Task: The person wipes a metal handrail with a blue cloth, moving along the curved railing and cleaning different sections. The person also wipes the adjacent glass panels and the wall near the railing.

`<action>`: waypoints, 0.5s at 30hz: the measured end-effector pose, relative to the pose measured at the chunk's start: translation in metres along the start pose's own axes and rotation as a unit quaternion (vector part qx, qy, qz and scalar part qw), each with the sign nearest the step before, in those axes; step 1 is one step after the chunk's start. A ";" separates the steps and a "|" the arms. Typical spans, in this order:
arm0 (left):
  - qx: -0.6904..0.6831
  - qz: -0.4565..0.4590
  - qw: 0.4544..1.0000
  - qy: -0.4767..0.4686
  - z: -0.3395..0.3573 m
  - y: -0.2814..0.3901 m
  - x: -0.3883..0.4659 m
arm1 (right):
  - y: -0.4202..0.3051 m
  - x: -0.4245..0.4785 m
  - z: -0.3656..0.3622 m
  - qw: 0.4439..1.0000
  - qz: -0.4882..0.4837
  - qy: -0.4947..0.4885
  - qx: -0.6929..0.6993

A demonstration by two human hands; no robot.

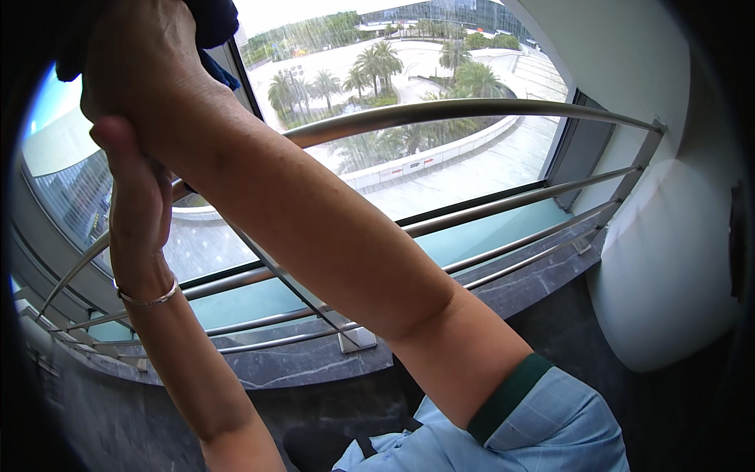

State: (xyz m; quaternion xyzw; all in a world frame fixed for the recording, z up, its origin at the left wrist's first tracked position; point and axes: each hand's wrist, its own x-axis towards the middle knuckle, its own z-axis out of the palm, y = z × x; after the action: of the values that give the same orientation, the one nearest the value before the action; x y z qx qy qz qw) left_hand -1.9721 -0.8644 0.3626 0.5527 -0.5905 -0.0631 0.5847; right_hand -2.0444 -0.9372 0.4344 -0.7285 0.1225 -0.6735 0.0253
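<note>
At the upper left my right hand [138, 56] is raised high, with dark blue cloth [217, 22] showing on both sides of it. Its fingers are lost in shadow at the picture's edge, so its grip on the cloth cannot be made out. Just below, my left hand [141, 194] is raised with its thumb up against the underside of my right wrist; its other fingers are mostly hidden. A silver bangle [150, 301] circles my left wrist. Both hands are in front of a tall glass window [413, 141].
A curved metal handrail [460, 109] with lower rails runs across in front of the window, above a dark marble ledge [307, 360]. A rounded white column [660, 265] stands at the right. Palm trees and a paved plaza lie outside, far below.
</note>
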 end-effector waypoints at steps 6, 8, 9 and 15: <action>0.062 -0.021 0.996 -0.064 -0.008 0.000 -0.019 | -0.005 -0.017 0.010 1.000 -0.014 0.018 -0.018; 0.056 0.002 0.993 -0.103 -0.008 -0.006 -0.022 | -0.002 -0.029 0.003 0.999 -0.022 0.020 -0.039; 0.106 0.018 0.983 -0.147 -0.021 -0.016 -0.021 | -0.006 -0.040 0.007 0.999 -0.020 0.020 -0.033; 0.100 0.093 0.987 -0.079 0.009 -0.013 -0.036 | 0.000 -0.064 -0.008 0.996 0.047 -0.076 0.002</action>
State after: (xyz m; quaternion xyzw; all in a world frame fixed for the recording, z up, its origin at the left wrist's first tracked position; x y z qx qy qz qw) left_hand -1.9821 -0.8476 0.3283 0.5439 -0.6872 0.0074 0.4815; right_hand -2.0567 -0.9227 0.3723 -0.7709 0.1528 -0.6146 0.0678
